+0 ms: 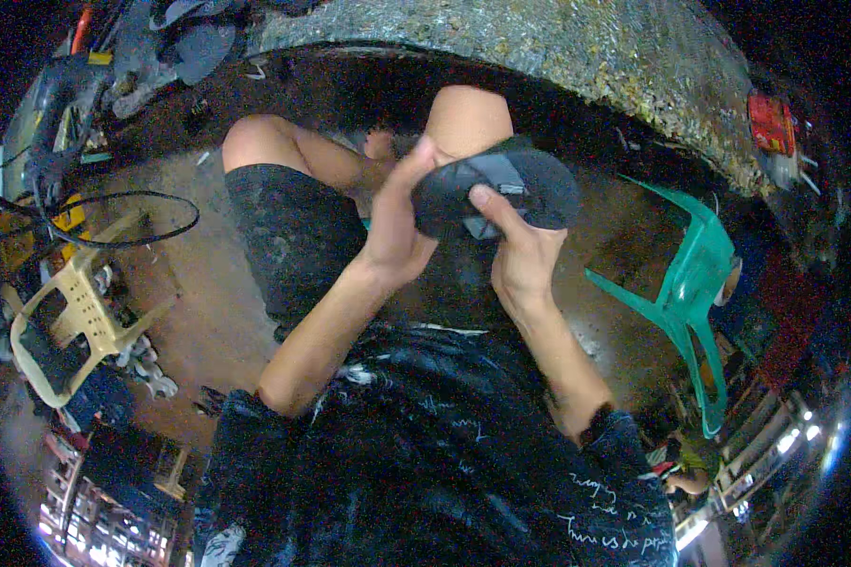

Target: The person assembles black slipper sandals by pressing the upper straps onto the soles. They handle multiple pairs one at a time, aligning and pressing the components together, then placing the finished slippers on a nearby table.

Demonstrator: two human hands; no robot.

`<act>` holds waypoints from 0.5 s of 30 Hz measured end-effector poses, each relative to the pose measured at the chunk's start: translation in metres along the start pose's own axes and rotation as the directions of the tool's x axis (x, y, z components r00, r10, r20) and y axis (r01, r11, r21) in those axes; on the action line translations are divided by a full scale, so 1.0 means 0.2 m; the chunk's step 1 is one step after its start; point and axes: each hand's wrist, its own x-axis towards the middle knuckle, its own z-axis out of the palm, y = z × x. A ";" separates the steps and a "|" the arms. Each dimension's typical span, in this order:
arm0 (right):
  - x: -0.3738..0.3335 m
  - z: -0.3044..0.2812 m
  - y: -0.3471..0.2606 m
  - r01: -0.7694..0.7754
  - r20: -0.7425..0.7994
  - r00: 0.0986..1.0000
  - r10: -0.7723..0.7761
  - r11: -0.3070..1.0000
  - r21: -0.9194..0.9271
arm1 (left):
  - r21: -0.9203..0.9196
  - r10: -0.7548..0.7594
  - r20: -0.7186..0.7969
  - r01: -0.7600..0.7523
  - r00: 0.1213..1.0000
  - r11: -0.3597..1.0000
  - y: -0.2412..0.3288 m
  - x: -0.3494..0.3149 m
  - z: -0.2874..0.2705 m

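Note:
A black sandal [548, 184] with a grey strap lies across both my hands, above my lap. My left hand [399, 222] is closed round its left end, the thumb along the edge and the other fingers mostly hidden. My right hand [529, 255] grips it from the near side, its thumb pressed on the strap and its remaining fingers largely out of sight beneath. The sandal is tilted, its broad rounded end toward the right.
Ahead runs a workbench [539, 47] with a rough, crusted edge; dark sandals [203, 52] lie at its left. A red package [772, 123] sits at the far right. A green plastic chair [695, 255] stands right, a cream chair [90, 302] left, near a looped black cable [197, 213].

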 end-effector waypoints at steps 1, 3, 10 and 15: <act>-0.02 -0.02 -0.02 -0.056 0.054 0.997 0.053 0.996 0.064 | -0.081 -0.036 0.083 0.043 0.996 0.996 0.02 -0.01 0.00; -0.04 -0.03 0.00 -0.075 0.025 0.997 0.076 0.997 -0.015 | -0.026 -0.075 -0.036 0.074 0.997 0.997 -0.01 -0.02 0.00; -0.08 0.02 0.28 0.153 -0.152 0.964 -0.218 0.922 -0.355 | 0.104 0.048 -0.497 0.004 0.866 0.995 -0.20 0.19 -0.10; 0.03 -0.07 0.09 0.033 0.045 0.999 -0.022 0.964 -0.264 | 0.204 0.069 -0.087 -0.050 0.994 0.978 -0.06 0.08 -0.05</act>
